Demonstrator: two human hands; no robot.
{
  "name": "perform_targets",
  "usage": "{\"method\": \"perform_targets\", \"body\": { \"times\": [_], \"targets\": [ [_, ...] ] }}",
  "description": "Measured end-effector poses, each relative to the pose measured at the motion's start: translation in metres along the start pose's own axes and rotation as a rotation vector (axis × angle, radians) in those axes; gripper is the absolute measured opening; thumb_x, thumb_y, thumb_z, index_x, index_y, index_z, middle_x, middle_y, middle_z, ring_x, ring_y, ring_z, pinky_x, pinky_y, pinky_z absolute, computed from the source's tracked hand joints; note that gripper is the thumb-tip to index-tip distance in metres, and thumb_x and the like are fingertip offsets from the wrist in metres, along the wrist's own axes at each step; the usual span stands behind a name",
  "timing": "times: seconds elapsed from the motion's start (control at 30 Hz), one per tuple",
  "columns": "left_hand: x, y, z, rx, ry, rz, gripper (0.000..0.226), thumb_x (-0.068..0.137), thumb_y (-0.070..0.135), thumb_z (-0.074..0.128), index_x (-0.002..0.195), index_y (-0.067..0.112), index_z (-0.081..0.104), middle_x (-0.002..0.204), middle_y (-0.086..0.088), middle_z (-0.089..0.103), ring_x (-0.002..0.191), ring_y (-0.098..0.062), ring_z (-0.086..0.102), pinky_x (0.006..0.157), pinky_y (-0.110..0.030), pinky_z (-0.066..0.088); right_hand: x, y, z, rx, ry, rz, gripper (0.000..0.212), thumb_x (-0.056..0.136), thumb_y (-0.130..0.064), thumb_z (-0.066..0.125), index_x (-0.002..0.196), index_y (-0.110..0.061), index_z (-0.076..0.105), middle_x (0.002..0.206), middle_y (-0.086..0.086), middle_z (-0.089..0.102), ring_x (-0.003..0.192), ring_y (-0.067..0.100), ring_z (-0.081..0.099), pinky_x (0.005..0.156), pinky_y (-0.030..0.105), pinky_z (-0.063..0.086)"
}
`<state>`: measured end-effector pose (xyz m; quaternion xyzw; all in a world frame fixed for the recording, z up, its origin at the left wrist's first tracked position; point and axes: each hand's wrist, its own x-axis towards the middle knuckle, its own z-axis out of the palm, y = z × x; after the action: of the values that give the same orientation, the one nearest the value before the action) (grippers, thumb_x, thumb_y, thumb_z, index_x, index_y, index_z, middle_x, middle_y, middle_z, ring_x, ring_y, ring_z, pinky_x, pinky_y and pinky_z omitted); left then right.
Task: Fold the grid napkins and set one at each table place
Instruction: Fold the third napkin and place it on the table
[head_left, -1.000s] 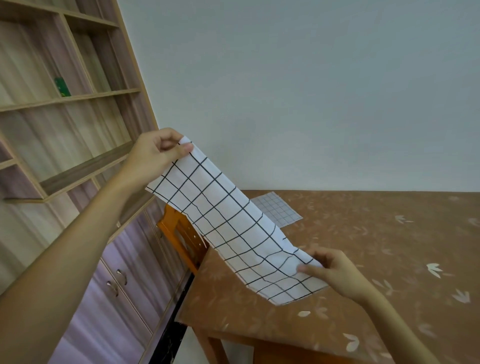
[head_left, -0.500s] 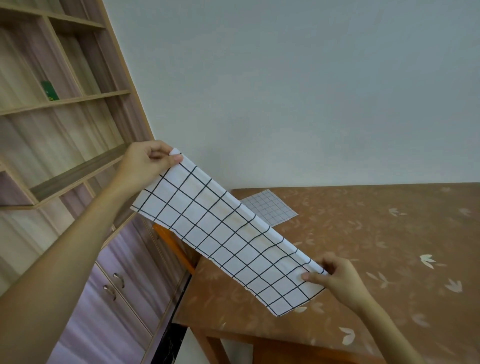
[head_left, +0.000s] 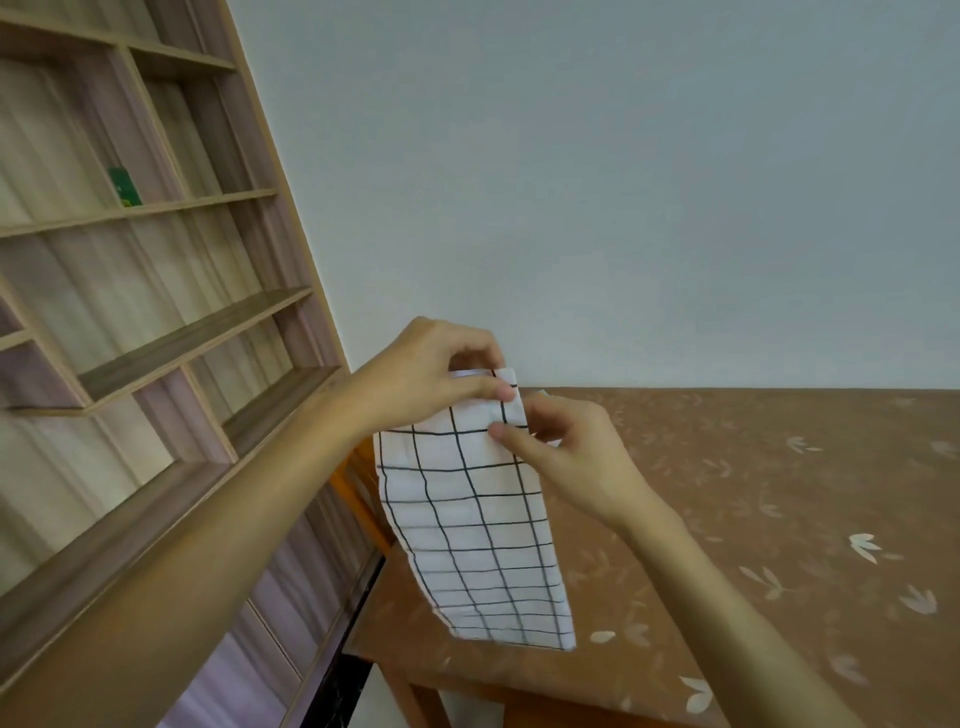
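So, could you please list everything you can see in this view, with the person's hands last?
White cloth napkin with black grid: one, white and black, held up in the air, hanging over the table's near left corner.
Leaf-patterned table: one, brown, right and lower part of the view.
Wooden chair: one, orange, at the table's left side, mostly hidden by the napkin and arm.
Wooden shelf unit: one, pale brown, along the left.
Small flat object: one, green, on an upper shelf.
Plain wall: one, pale grey-blue, behind the table.
Left hand: one, fingers pinching the napkin's top edge.
Right hand: one, fingers pinching that edge beside the left hand.
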<state>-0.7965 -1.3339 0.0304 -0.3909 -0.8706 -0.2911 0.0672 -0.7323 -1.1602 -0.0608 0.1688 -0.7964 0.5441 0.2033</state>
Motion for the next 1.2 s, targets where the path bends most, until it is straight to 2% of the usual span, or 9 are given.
{"method": "perform_targets", "body": {
  "times": [0.17, 0.27, 0.37, 0.53, 0.7, 0.83, 0.9, 1.03, 1.2],
  "targets": [
    [-0.022, -0.03, -0.017, -0.183, 0.085, -0.141, 0.042, 0.06, 0.042, 0.093, 0.097, 0.033, 0.075, 0.082, -0.001, 0.075, 0.08, -0.015, 0.069, 0.081, -0.03, 0.051, -0.008, 0.013, -0.018, 0.154, 0.124, 0.043, 0.015, 0.091, -0.027, 0.072, 0.095, -0.013, 0.077, 0.092, 0.02, 0.073, 0.088, 0.036, 0.07, 0.082, 0.047, 0.055],
    [-0.035, -0.05, -0.014, -0.413, 0.065, -0.231, 0.041, 0.065, 0.023, 0.089, 0.104, 0.022, 0.076, 0.095, 0.002, 0.08, 0.085, -0.006, 0.073, 0.082, -0.02, 0.053, -0.013, 0.019, -0.029, 0.159, 0.148, 0.067, 0.014, 0.091, -0.023, 0.072, 0.092, -0.009, 0.077, 0.091, 0.017, 0.075, 0.084, 0.028, 0.072, 0.076, 0.039, 0.055],
    [-0.042, -0.065, 0.001, -0.591, 0.05, -0.301, 0.043, 0.07, 0.013, 0.084, 0.113, 0.012, 0.075, 0.11, -0.007, 0.079, 0.101, -0.021, 0.075, 0.083, -0.027, 0.06, -0.017, 0.023, -0.036, 0.199, 0.169, 0.111, 0.007, 0.09, -0.013, 0.072, 0.088, -0.012, 0.078, 0.082, 0.001, 0.078, 0.076, 0.008, 0.071, 0.071, 0.02, 0.052],
    [-0.044, -0.069, 0.018, -0.696, 0.131, -0.323, 0.032, 0.08, 0.008, 0.08, 0.111, 0.01, 0.076, 0.108, -0.008, 0.079, 0.098, -0.017, 0.075, 0.076, -0.022, 0.058, -0.019, 0.039, -0.043, 0.184, 0.177, 0.123, 0.05, 0.085, -0.043, 0.076, 0.091, 0.006, 0.066, 0.097, 0.041, 0.058, 0.072, 0.038, 0.06, 0.076, 0.036, 0.042],
    [-0.042, -0.064, 0.023, -0.723, 0.217, -0.289, 0.028, 0.077, 0.007, 0.083, 0.104, 0.012, 0.077, 0.104, -0.005, 0.08, 0.094, -0.015, 0.076, 0.075, -0.021, 0.057, -0.02, 0.033, -0.047, 0.181, 0.151, 0.168, 0.016, 0.093, -0.021, 0.068, 0.085, -0.008, 0.074, 0.065, -0.001, 0.066, 0.061, 0.005, 0.053, 0.065, 0.017, 0.043],
    [-0.041, -0.061, 0.027, -0.791, 0.283, -0.289, 0.021, 0.081, 0.009, 0.078, 0.102, 0.011, 0.076, 0.099, -0.005, 0.08, 0.088, -0.012, 0.076, 0.071, -0.018, 0.057, -0.018, 0.032, -0.044, 0.155, 0.172, 0.149, 0.028, 0.094, -0.025, 0.067, 0.074, -0.005, 0.067, 0.063, 0.009, 0.036, 0.058, 0.013, 0.03, 0.048, 0.017, 0.034],
    [-0.042, -0.061, 0.028, -0.809, 0.29, -0.291, 0.021, 0.081, 0.012, 0.078, 0.102, 0.011, 0.075, 0.099, -0.004, 0.08, 0.09, -0.012, 0.076, 0.073, -0.019, 0.057, -0.017, 0.029, -0.042, 0.168, 0.183, 0.169, 0.023, 0.093, -0.022, 0.067, 0.075, -0.007, 0.069, 0.057, 0.004, 0.044, 0.054, 0.01, 0.036, 0.043, 0.012, 0.038],
    [-0.045, -0.064, 0.027, -0.837, 0.286, -0.291, 0.023, 0.084, 0.004, 0.076, 0.106, 0.009, 0.075, 0.104, -0.006, 0.08, 0.094, -0.016, 0.076, 0.076, -0.023, 0.059, -0.016, 0.022, -0.038, 0.195, 0.19, 0.161, 0.015, 0.093, -0.016, 0.068, 0.079, -0.016, 0.074, 0.064, -0.008, 0.072, 0.061, -0.003, 0.061, 0.062, 0.011, 0.046],
    [-0.051, -0.068, 0.023, -0.893, 0.272, -0.277, 0.029, 0.085, 0.008, 0.073, 0.114, 0.009, 0.073, 0.113, -0.007, 0.078, 0.103, -0.019, 0.075, 0.083, -0.026, 0.061, -0.011, 0.011, -0.031, 0.211, 0.227, 0.098, 0.054, 0.093, -0.005, 0.065, 0.045, -0.029, 0.058, 0.037, -0.018, 0.045, 0.039, -0.004, 0.041, 0.046, 0.005, 0.031]
  ]
}}
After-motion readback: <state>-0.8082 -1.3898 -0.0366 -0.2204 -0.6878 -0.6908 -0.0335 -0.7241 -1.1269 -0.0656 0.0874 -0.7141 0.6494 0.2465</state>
